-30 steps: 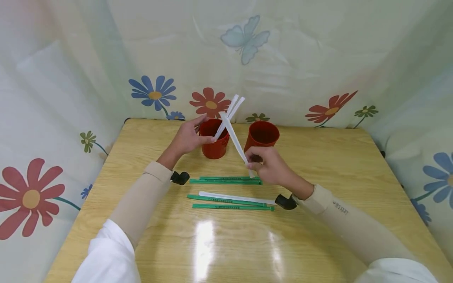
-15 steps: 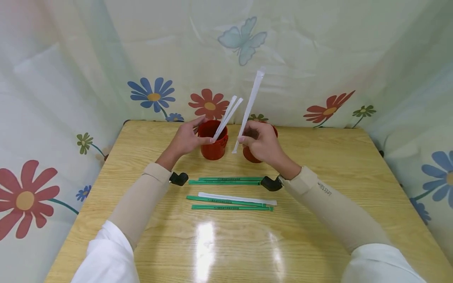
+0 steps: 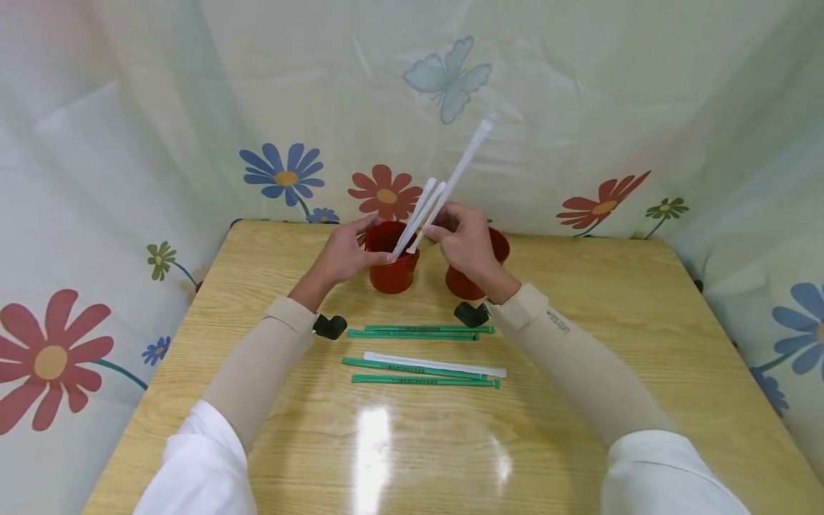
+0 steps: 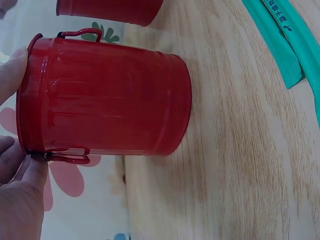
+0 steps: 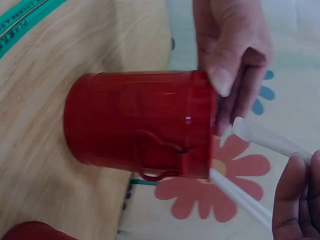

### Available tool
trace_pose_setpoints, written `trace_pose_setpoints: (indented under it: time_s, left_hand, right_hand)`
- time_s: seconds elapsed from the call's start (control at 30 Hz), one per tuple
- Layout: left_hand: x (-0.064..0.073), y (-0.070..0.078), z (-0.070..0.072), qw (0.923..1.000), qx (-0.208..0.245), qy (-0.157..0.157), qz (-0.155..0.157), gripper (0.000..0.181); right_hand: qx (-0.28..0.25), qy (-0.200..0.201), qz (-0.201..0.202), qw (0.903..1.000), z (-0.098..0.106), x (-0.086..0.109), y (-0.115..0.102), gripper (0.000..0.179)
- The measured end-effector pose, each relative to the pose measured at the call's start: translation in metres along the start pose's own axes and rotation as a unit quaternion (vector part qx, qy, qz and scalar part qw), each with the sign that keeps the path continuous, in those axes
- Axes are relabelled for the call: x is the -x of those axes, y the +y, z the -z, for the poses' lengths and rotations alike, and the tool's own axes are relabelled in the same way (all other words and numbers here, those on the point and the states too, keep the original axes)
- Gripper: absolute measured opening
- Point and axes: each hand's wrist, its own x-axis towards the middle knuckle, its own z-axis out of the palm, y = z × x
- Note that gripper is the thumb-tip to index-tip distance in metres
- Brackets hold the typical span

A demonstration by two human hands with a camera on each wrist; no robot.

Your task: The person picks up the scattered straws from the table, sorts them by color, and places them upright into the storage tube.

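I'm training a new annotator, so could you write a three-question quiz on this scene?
1. What does the right hand hold?
2. True or false: the left hand grips the rim of a red bucket.
3. How many green packets lie on the table?
A. two
B. four
C. six

Key:
1. A slim white packet.
2. True.
3. B.
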Motion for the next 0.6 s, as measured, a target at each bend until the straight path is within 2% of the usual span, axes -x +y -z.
trace_pose_setpoints:
  time_s: [0.27,0.6]
  left_hand:
    - [0.0,0.001,-0.001,0.9999,0.009,-0.001,0.006,0.087]
    - [-0.001,0.001,-0.001,0.9999,0.011,-0.003,0.007,0.088]
  right_hand:
    - [-0.008,-0.02,-0.039,0.999,-0.01,-0.002,0.009,0.018]
    - [0.009,-0.015,-0.052,0.9985,-0.015,-0.006,0.013,0.018]
